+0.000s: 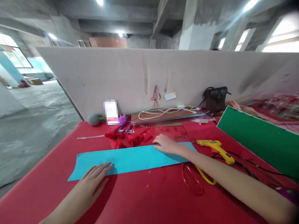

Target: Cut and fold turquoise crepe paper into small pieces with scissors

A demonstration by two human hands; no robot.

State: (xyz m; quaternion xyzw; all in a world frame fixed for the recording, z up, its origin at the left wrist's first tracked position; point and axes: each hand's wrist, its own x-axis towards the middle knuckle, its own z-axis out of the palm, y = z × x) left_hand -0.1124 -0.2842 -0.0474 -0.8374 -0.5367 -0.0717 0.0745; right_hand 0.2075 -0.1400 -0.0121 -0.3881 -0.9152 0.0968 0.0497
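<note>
A long light-blue sheet (133,158) lies across the red table (130,199), its left end slightly curved. My left hand (94,178) rests on the lower left part of the sheet, fingers stretched out and holding nothing. Farther right, my right hand (166,145) lies over the sheet's upper edge with its fingers spread, also holding nothing. Scissors with red and yellow handles (192,180) stick out below the sheet's right part, their blades hidden. Just right of the sheet is a yellow glue gun (216,148). Crumpled red pieces (127,138) lie behind the sheet.
Behind, a white cable (158,113) lies on a brown board near the pale partition (112,74). A purple flower (122,120) and grey brush-like object (94,119) are back left. A dark bag (216,99) and green board (254,140) stand at right, with black cords nearby.
</note>
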